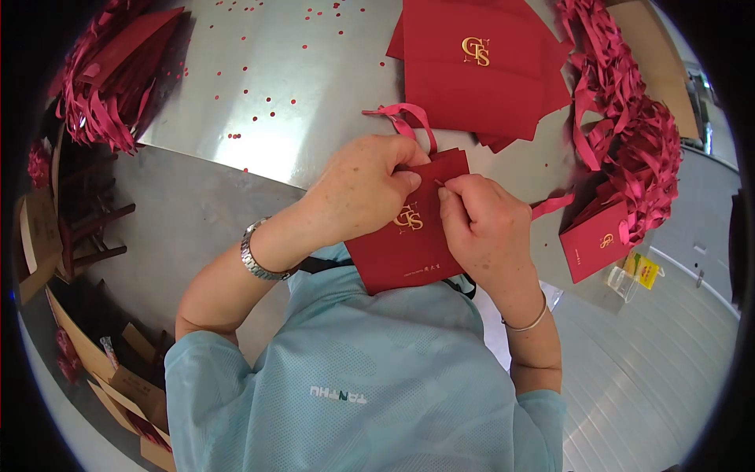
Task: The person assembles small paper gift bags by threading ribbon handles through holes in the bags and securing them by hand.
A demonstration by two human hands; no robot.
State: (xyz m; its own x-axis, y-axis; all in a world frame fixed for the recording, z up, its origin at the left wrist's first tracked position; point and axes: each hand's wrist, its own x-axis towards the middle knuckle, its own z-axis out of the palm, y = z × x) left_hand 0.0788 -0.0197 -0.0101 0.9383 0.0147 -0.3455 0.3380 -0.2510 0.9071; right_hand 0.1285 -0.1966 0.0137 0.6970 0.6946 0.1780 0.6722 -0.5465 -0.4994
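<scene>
A dark red paper gift bag (413, 259) with a gold monogram is held tilted in front of my body, at the table edge. My left hand (362, 189), with a watch on the wrist, is closed on its upper edge. A pink ribbon (417, 114) loops up from behind those fingers onto the table. My right hand (489, 224) pinches at the front near the top, where a small ribbon tip shows between thumb and forefinger. More pink ribbon (554, 205) sticks out beyond this hand. The bag's inside and the far fingers are hidden.
Flat red bags (472, 94) lie stacked on the metal table (314, 86), with small red paper dots scattered about. Ribboned bags are heaped at right (621, 134) and far left (118, 79). Cardboard boxes (130, 385) stand low at left. A clear plastic cup (623, 282) is at right.
</scene>
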